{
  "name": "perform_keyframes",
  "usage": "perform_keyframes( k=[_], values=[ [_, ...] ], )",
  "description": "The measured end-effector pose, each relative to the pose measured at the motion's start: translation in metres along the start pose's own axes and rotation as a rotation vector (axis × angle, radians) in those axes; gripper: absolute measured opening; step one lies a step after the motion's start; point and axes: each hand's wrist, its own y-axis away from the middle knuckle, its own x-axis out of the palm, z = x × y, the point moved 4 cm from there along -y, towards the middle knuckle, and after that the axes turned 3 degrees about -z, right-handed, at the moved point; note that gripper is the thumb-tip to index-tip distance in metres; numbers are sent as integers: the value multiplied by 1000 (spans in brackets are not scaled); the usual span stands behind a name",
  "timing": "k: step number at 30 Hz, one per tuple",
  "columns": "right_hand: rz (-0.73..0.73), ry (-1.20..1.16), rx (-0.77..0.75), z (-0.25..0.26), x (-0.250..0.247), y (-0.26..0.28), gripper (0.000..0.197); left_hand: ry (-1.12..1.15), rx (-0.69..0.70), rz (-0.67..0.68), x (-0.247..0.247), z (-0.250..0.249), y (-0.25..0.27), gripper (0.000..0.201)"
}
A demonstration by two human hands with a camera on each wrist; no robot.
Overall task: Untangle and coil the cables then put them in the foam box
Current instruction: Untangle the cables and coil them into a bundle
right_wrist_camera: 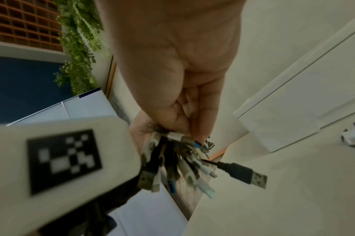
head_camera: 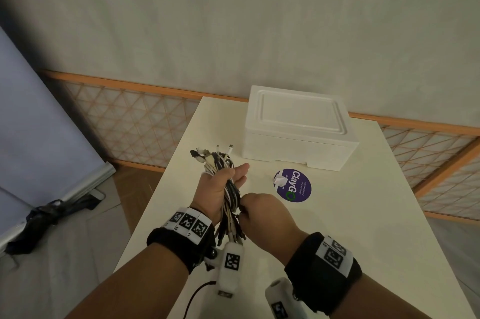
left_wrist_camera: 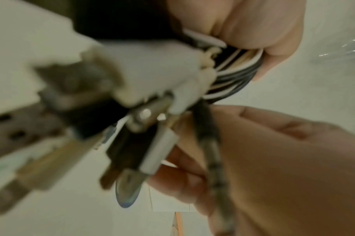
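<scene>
**Left grip around the cable bundle, right grip pinching at its lower end**

Left hand wraps the bundle of cables at its middle, palm turned up, thumb and fingers curled round the black and white strands. Connector ends fan out beyond the fingers and hang below the wrist. Right hand, just beside the left, has its fingers drawn together on strands at the lower end of the bundle; in the right wrist view a black USB plug sticks out from the cluster of plugs under those fingertips. Both hands hover above the white counter. Beyond the grips stands the foam box, its lid on. Between box and right hand lies a round purple sticker.
</scene>
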Motion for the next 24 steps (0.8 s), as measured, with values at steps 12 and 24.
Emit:
perform_keyframes(
  k=[12,24],
  values=[
    [-484,-246,-257,-2,-68,-4,34,-186,42,236,3,2,12,28],
    [-176,-567,-526,-4,-59,-35,48,-548,9,621,21,0,45,9]
  ],
)
